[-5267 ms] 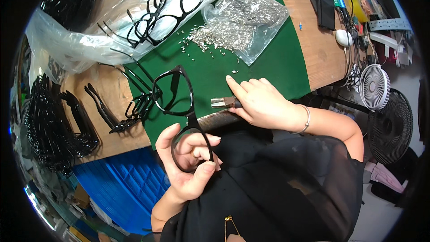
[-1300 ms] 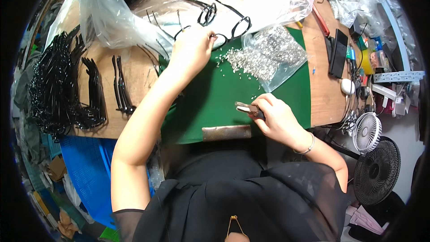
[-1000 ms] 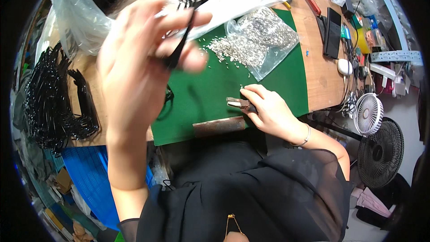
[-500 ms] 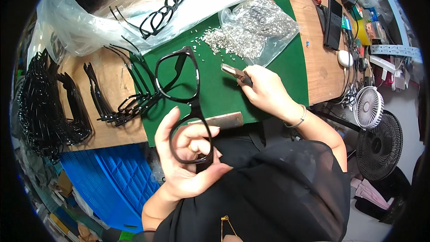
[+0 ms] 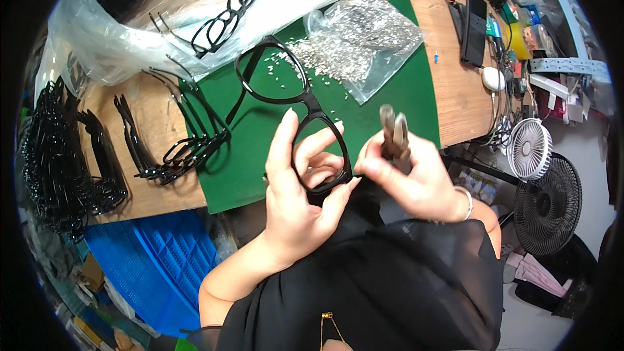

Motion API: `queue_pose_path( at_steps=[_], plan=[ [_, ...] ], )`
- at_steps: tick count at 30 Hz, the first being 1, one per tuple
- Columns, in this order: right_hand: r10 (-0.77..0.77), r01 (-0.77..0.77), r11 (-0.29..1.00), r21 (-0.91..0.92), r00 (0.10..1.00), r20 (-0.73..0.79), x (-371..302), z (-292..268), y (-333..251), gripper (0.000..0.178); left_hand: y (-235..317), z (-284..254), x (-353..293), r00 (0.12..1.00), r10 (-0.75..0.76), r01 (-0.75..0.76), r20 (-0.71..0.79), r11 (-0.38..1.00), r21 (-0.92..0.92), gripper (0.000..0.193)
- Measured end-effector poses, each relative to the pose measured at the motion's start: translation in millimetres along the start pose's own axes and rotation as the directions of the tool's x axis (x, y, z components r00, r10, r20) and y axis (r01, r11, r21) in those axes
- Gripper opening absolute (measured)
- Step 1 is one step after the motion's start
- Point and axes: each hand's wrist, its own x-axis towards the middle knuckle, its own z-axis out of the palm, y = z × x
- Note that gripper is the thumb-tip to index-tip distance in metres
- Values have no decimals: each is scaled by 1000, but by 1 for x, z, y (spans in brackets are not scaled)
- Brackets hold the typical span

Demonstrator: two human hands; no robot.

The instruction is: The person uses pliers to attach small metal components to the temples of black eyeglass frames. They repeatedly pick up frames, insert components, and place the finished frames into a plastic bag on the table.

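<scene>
A black eyeglass frame [image 5: 312, 101] is held in my left hand [image 5: 286, 205], tilted above the edge of the green mat [image 5: 416, 101]. My thumb and fingers grip the rim of the nearer lens opening, and the other end reaches out over the mat. In my right hand [image 5: 426, 182] are pliers [image 5: 395, 135], their jaws pointing away from me and their handles mostly hidden in my fist. My right thumb comes close to the near rim of the frame; whether they touch I cannot tell. Small silvery pieces [image 5: 318, 58] lie scattered on the mat.
A clear bag [image 5: 374, 36] of silvery pieces rests on the mat. More black eyeglass frames [image 5: 185, 156] stand to the left, beside a large dark pile [image 5: 62, 162]. A phone [image 5: 474, 29], cables and small fans [image 5: 530, 149] are at right; a blue crate [image 5: 143, 263] sits below the table.
My right hand has drawn back toward me with the pliers, turning their jaws upward. My left hand has moved right and tilted the eyeglass frame, bringing both hands closer together.
</scene>
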Motion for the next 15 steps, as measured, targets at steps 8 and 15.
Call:
queue_pose_path(
  at_steps=[8, 15],
  plan=[
    [-100, 105, 991, 80, 993, -57, -7, 6, 7, 12, 2, 16, 2, 999, 45, -42, -21, 994, 100, 90],
    [113, -127, 928, 350, 992, 60, -3, 8, 3, 15, 1, 12, 3, 1000, -1, 0, 19, 998, 66, 90]
  ],
)
